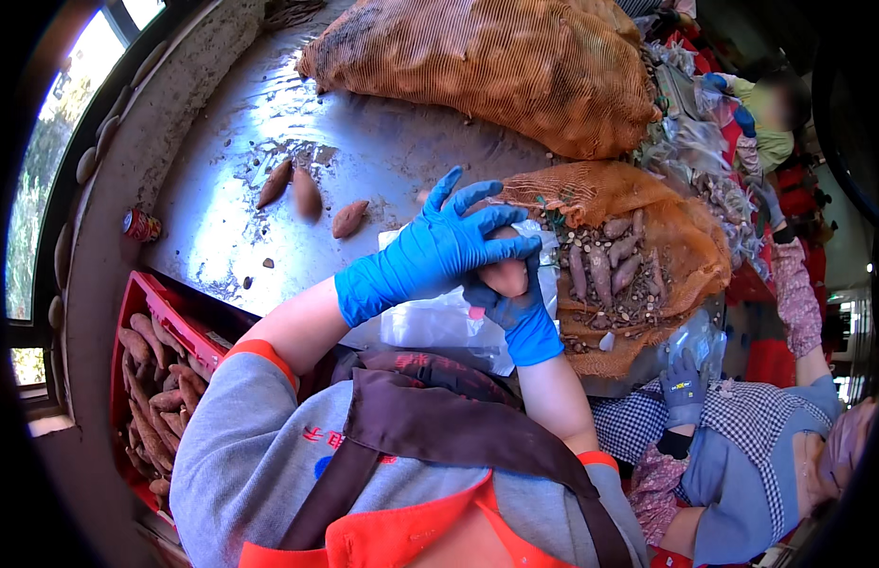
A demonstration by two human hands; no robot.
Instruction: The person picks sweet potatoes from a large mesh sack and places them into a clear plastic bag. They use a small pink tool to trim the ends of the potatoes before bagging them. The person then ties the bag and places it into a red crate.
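A reddish sweet potato rests in my right hand, whose blue glove is soiled over the fingers and palm. My left hand, in a cleaner blue glove, reaches over it with fingers spread. Its lowest fingers cross in front of the sweet potato; whether they press on it is hard to tell. Beneath both hands lies white plastic sheeting. On the metal table, left of my hands, are a sweet potato, a second one that looks blurred, and a third.
A full orange mesh sack lies at the far side. An opened mesh sack on the right bears small sweet potatoes and debris. A red crate of sweet potatoes stands left, near a can. Co-workers are on the right.
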